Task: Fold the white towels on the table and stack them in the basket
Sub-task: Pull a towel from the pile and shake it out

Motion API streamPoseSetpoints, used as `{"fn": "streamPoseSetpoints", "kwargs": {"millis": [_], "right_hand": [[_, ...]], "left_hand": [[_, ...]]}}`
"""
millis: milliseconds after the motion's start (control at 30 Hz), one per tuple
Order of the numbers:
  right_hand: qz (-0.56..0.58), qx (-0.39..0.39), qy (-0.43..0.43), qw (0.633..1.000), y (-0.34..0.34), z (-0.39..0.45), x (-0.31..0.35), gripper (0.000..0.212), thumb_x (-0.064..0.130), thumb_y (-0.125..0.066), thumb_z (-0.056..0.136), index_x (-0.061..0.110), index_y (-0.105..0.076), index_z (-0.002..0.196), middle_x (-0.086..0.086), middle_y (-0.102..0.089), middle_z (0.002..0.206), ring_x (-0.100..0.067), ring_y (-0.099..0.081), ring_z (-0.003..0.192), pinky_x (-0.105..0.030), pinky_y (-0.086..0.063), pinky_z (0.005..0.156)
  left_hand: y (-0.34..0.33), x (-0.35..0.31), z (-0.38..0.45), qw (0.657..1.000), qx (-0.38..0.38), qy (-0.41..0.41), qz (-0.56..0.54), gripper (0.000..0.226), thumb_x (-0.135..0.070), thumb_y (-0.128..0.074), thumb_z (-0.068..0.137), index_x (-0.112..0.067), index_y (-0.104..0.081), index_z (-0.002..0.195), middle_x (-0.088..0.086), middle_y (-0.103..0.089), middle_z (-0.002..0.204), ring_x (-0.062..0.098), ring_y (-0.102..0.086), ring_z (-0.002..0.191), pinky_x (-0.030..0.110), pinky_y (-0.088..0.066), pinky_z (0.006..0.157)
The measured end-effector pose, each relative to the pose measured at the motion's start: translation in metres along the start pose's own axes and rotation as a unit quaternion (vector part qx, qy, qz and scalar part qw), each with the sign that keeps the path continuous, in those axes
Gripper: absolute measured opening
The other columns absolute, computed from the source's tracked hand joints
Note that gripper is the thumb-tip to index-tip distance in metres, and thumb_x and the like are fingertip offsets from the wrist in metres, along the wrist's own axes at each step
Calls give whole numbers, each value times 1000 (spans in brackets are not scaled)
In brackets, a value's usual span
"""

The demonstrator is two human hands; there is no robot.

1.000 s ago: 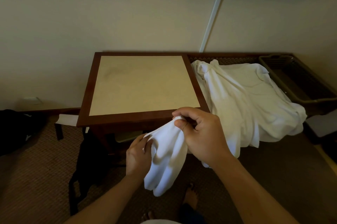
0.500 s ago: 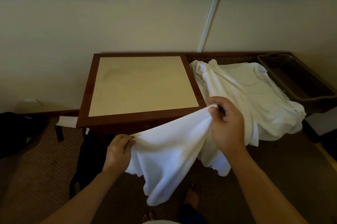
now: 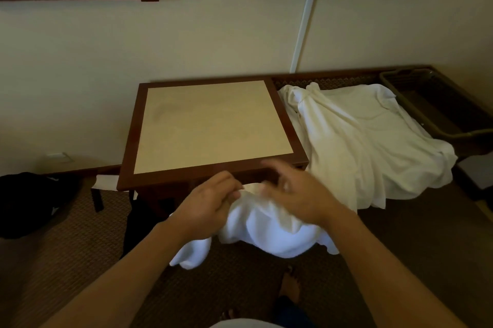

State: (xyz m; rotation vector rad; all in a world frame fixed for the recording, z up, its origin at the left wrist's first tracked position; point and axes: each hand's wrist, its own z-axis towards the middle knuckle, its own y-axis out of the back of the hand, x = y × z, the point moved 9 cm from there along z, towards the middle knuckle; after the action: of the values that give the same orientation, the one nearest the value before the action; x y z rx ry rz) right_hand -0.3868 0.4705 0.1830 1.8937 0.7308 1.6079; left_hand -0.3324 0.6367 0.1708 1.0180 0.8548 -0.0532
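A white towel (image 3: pixel 266 231) hangs bunched in the air just in front of the table's near edge. My left hand (image 3: pixel 210 199) grips its top edge. Close beside it, my right hand (image 3: pixel 296 194) lies over the towel, blurred by motion, so its hold is unclear. A pile of white towels (image 3: pixel 360 141) lies crumpled on the low bench to the right of the small table (image 3: pixel 213 125). The dark basket (image 3: pixel 464 133) stands at the far right of the bench, with nothing visible inside it.
The table has a beige top with a brown wooden frame and stands against the wall. One black bag (image 3: pixel 32 199) lies on the carpet at left, and another dark bag (image 3: pixel 141 223) sits under the table. My bare foot (image 3: pixel 290 285) is below the towel.
My hands, spread apart with the towel stretched between them half a second ago, have come together. The towel now hangs bunched beneath them.
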Motion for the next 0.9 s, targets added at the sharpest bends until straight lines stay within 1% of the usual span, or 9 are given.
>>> {"fn": "streamPoseSetpoints", "kwargs": {"millis": [67, 100, 167, 300, 467, 533, 633, 767, 900], "right_hand": [[-64, 77, 51, 994, -35, 6, 16, 40, 57, -67, 89, 37, -60, 124, 9, -73, 99, -6, -67, 85, -32, -56, 77], [-47, 61, 53, 996, -39, 11, 20, 16, 48, -68, 91, 36, -65, 101, 9, -71, 87, -9, -67, 79, -37, -56, 74], [21, -1, 25, 999, -29, 17, 12, 14, 35, -66, 92, 30, -65, 78, 5, -67, 72, -14, -64, 68, -47, -55, 69], [87, -94, 18, 992, -4, 12, -2, 16, 26, -59, 82, 20, -74, 86, 1, -70, 79, -17, -65, 76, -47, -54, 73], [164, -144, 22, 976, 15, 0, -9, 20, 18, -59, 76, 7, -74, 83, -6, -70, 78, -23, -65, 78, -40, -51, 72], [174, -163, 10, 971, 22, -3, -17, 20, 19, -59, 75, 9, -75, 82, -6, -71, 78, -23, -67, 80, -41, -53, 73], [227, -154, -8, 962, 22, -7, -23, 20, 17, -58, 74, 22, -77, 79, -3, -74, 80, -17, -70, 80, -32, -56, 72], [264, -129, 16, 956, 18, -12, -17, 27, 10, -58, 74, 28, -78, 76, 2, -74, 80, -6, -68, 77, -17, -53, 68], [292, -187, 7, 938, 29, -16, -32, 23, 12, -57, 74, 17, -77, 84, -3, -75, 82, -16, -70, 82, -25, -56, 71]], "left_hand": [[-2, -22, 16, 999, 22, -34, -18, 25, -28, -47, 102, -17, -69, 107, -9, -56, 103, 6, -57, 92, 23, -47, 80], [-2, -26, 23, 998, 28, -39, -31, 21, -26, -52, 103, -18, -71, 107, -9, -58, 104, 8, -59, 93, 21, -48, 81], [-1, -21, 28, 997, 33, -12, -64, 11, -26, -64, 100, -24, -73, 106, -10, -61, 104, 10, -62, 97, 20, -48, 82], [-17, 13, 7, 993, 71, 61, -78, 28, -23, -77, 90, -47, -62, 93, -18, -59, 104, 0, -59, 94, 11, -43, 77], [-64, 52, -34, 983, 135, 128, -1, 20, -54, -61, 93, -43, -57, 76, -19, -57, 88, 1, -53, 89, 29, -46, 83], [-69, 63, -40, 980, 102, 167, -42, 24, -48, -58, 96, -33, -64, 79, -14, -58, 91, 3, -54, 90, 37, -50, 85], [-76, 64, -42, 961, 66, 214, -160, 9, -30, -67, 96, -26, -75, 94, -19, -53, 122, -3, -53, 113, 34, -53, 96], [-91, 40, -32, 959, 72, 181, -205, 29, -45, -70, 88, -31, -72, 114, -32, -47, 132, -7, -45, 126, 29, -49, 100], [-113, 27, -31, 969, 106, 155, -157, 29, -49, -68, 92, -25, -73, 108, -26, -47, 133, -6, -44, 123, 31, -47, 102]]}}
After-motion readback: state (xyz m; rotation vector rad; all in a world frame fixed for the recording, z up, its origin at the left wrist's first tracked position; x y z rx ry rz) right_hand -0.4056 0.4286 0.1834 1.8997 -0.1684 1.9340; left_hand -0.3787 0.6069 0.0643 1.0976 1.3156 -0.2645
